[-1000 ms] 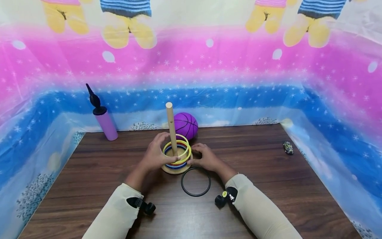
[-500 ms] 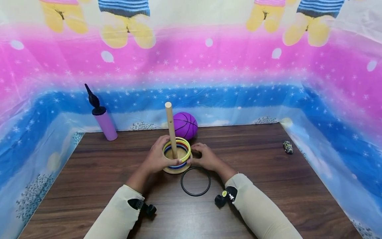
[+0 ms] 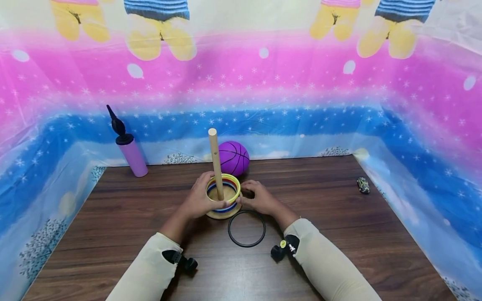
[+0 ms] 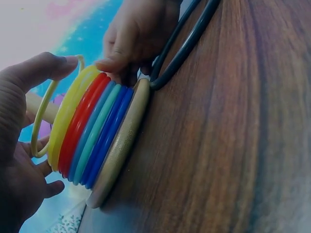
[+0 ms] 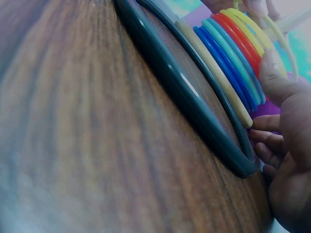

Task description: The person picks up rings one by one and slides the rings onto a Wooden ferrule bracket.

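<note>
A wooden ring-toss stand rises as a peg from a round base. Around the peg lie stacked yellow, red, teal and blue rings. My left hand holds the top yellow ring between thumb and fingers; it sits tilted, partly apart from the stack in the wrist views. My right hand is at the stack's right side, its thumb touching the yellow rings and its other fingers loosely bent near the base. A black ring lies on the table in front of the stand.
Behind the stand sits a purple ball. A purple hand pump with a black nozzle stands at the back left. A toy car is on the right of the wooden table. A printed cloth hangs around the back and sides.
The top yellow ring has come down around the peg onto the stack, with my left hand lowering slightly. The right hand and black ring look almost unmoved.
</note>
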`<state>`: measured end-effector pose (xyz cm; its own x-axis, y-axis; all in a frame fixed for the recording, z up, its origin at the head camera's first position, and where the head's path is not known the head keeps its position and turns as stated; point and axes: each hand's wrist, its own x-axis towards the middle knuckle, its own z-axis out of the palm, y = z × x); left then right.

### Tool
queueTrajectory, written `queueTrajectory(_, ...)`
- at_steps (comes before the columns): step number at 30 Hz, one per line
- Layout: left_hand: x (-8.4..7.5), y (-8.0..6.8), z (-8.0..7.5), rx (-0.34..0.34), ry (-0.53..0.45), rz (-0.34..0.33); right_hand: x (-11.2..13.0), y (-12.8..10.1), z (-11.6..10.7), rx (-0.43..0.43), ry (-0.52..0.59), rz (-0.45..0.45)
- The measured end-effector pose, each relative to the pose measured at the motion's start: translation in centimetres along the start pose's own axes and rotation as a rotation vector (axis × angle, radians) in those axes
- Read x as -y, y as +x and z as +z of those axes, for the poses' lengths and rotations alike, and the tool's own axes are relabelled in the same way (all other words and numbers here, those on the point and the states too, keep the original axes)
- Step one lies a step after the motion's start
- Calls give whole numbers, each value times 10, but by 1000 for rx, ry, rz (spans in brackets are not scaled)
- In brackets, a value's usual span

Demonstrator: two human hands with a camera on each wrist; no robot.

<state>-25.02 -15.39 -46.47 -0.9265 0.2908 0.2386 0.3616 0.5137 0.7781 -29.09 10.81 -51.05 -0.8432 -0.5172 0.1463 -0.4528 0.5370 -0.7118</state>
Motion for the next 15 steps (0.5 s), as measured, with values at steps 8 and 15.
queueTrajectory(8, 2, 1, 1, 13, 9, 15, -1, -1, -2, 21, -10, -26)
queueTrajectory(15, 2, 0, 1, 7, 19, 18, -1, -1, -3, 32, 17, -22)
